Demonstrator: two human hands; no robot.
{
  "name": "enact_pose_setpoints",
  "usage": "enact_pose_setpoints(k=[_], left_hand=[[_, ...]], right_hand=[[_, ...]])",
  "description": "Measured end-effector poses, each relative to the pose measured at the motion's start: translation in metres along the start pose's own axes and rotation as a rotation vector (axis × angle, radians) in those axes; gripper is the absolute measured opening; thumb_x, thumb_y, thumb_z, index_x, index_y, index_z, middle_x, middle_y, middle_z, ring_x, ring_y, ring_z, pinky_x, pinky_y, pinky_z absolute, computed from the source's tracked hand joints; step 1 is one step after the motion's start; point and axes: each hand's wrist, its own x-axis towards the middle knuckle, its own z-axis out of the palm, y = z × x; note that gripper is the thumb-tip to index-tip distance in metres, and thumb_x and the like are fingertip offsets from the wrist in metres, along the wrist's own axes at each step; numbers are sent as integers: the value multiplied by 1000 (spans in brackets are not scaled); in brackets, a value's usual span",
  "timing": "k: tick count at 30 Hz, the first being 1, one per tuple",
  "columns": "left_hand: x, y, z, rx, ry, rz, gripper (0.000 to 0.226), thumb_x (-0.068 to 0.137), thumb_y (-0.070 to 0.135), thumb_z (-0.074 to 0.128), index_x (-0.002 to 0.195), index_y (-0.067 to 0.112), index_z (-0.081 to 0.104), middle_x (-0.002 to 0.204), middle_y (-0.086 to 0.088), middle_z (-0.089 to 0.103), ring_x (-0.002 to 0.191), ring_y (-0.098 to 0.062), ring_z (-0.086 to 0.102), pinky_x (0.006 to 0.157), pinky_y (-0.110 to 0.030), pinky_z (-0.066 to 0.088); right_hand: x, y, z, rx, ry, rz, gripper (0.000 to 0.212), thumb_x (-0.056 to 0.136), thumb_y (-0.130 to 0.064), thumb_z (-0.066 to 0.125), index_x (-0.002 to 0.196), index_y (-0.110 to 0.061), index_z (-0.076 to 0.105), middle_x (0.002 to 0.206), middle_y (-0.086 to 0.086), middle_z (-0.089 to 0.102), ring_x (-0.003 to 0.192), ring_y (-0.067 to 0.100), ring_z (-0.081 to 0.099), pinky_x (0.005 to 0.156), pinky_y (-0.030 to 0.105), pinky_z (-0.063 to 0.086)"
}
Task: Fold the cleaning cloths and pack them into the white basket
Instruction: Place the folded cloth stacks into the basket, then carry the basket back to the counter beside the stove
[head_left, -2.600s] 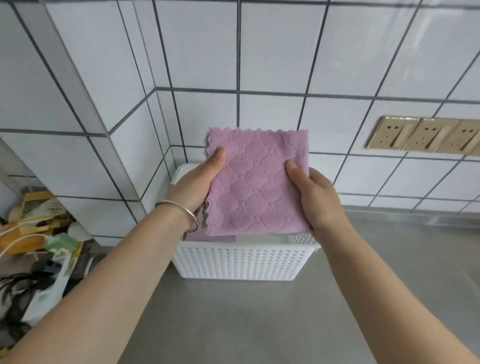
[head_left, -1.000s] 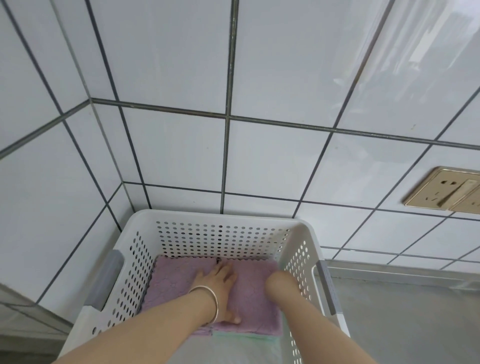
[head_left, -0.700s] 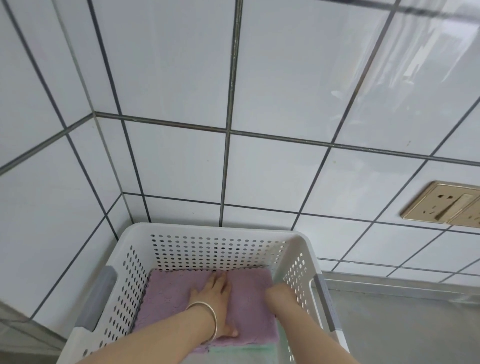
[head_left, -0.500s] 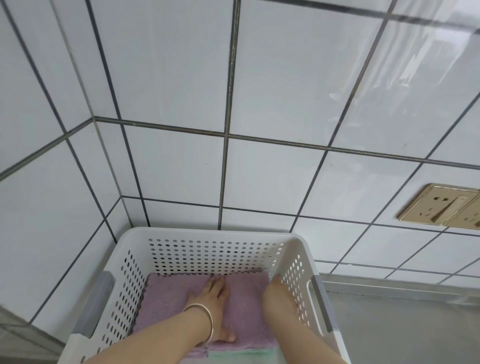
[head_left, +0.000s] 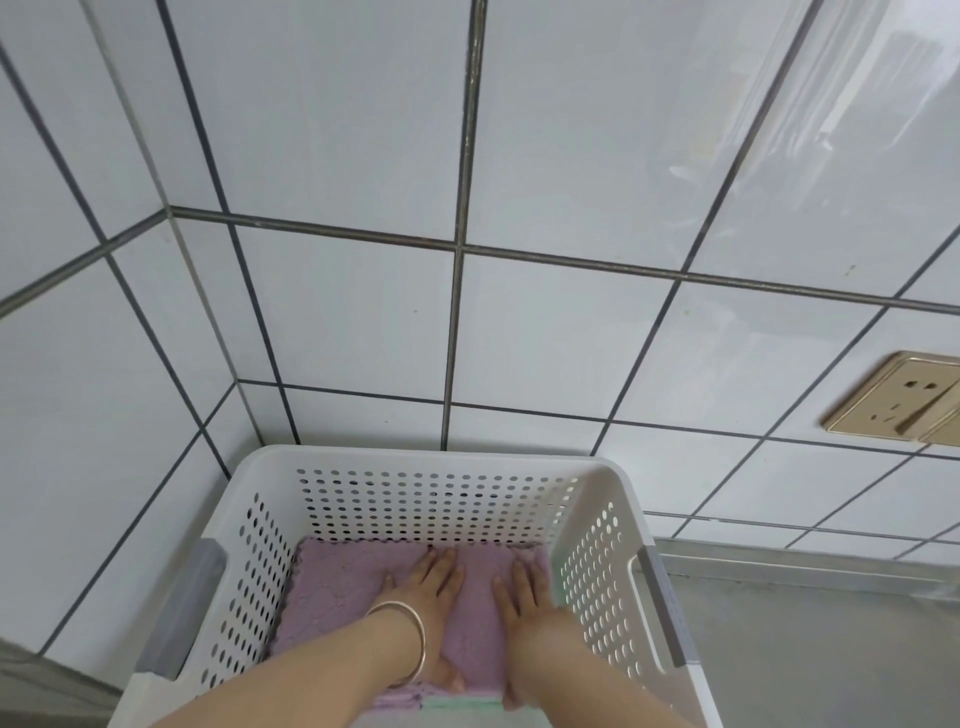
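The white perforated basket (head_left: 436, 460) stands in the tiled corner. A folded purple cloth (head_left: 340, 587) lies flat inside it, on top of other folded cloths; a green edge (head_left: 460, 704) shows beneath at the near side. My left hand (head_left: 431, 597), with a silver bracelet on the wrist, presses flat on the cloth's middle with straight fingers. My right hand (head_left: 524, 597) lies flat on the cloth's right part, close to the basket's right wall.
White tiled walls (head_left: 545, 338) close in behind and to the left of the basket. Gold wall sockets (head_left: 898, 400) sit at the right. Grey steel counter (head_left: 810, 654) extends to the right of the basket. The basket has grey handle grips (head_left: 182, 608) on both sides.
The purple cloth went from held up in both hands into the basket. Since half a second ago my right hand has come into view, laid flat beside my left hand.
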Motion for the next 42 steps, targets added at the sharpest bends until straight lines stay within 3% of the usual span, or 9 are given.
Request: enact_pose_setpoints(k=[5, 8, 11, 13, 16, 23, 30, 36, 42], left_hand=[[-1, -5, -9, -35, -3, 22, 108, 75, 54, 64, 149, 15, -4, 159, -4, -11, 147, -21, -8, 117, -53, 10], [-25, -13, -49, -166, 70, 13, 81, 81, 58, 53, 147, 22, 22, 156, -4, 23, 142, -23, 26, 116, -39, 25], [-70, -30, -90, -416, 377, -65, 54, 92, 42, 47, 142, 25, 36, 149, 4, 38, 136, -16, 38, 114, -32, 29], [-109, -44, -100, -530, 593, -159, 47, 93, 36, 47, 138, 24, 42, 143, 4, 46, 130, -13, 44, 109, -29, 32], [-155, -61, -87, -565, 783, -323, 46, 92, 35, 51, 135, 21, 45, 142, -2, 44, 130, -19, 42, 109, -31, 31], [-182, -59, -28, -600, 677, -483, 63, 89, 34, 56, 143, 16, 30, 150, -9, 24, 136, -25, 32, 113, -36, 28], [-183, -50, -26, -667, 694, -613, 62, 91, 25, 54, 144, 15, 23, 130, -21, 51, 112, -37, 54, 88, -39, 46], [-199, -29, -29, -594, 717, -594, 17, 92, 24, 45, 104, 13, 49, 89, -12, 60, 77, -27, 54, 70, -30, 44], [-230, 10, -19, -688, 769, -431, 15, 94, 19, 35, 98, 17, 49, 80, -10, 57, 63, -18, 48, 51, -26, 32]], right_hand=[[-3, 4, -14, 45, -20, -22, 86, 93, -33, 50, 149, -11, -12, 156, 15, -19, 142, 34, -21, 115, 54, 8], [-27, 14, -52, 134, 7, -55, 86, 83, -48, 59, 149, -12, 17, 156, 15, 15, 145, 34, 7, 116, 47, 18], [-63, 37, -89, 538, 398, -38, 48, 87, -39, 52, 133, -24, 47, 124, 1, 60, 120, 23, 52, 99, 36, 45], [-92, 54, -94, 764, 723, 47, 31, 90, -31, 50, 120, -24, 56, 101, -7, 62, 105, 18, 58, 86, 32, 48], [-119, 76, -76, 928, 1032, 253, 33, 87, -20, 53, 119, -16, 54, 110, 4, 56, 105, 25, 53, 78, 33, 42], [-113, 77, -22, 1365, 561, 348, 33, 87, -20, 51, 116, -5, 53, 98, 17, 65, 86, 33, 62, 76, 42, 52], [-122, 78, -15, 1458, 595, 331, 23, 92, -17, 43, 109, -6, 55, 69, 4, 49, 59, 21, 47, 60, 30, 41], [-161, 98, 13, 1516, 662, 317, 9, 92, -13, 43, 91, -11, 52, 64, 3, 45, 55, 20, 40, 61, 32, 37], [-217, 117, 52, 1640, 675, 360, 12, 90, -9, 42, 82, -9, 51, 60, 6, 40, 50, 17, 34, 49, 26, 31]])
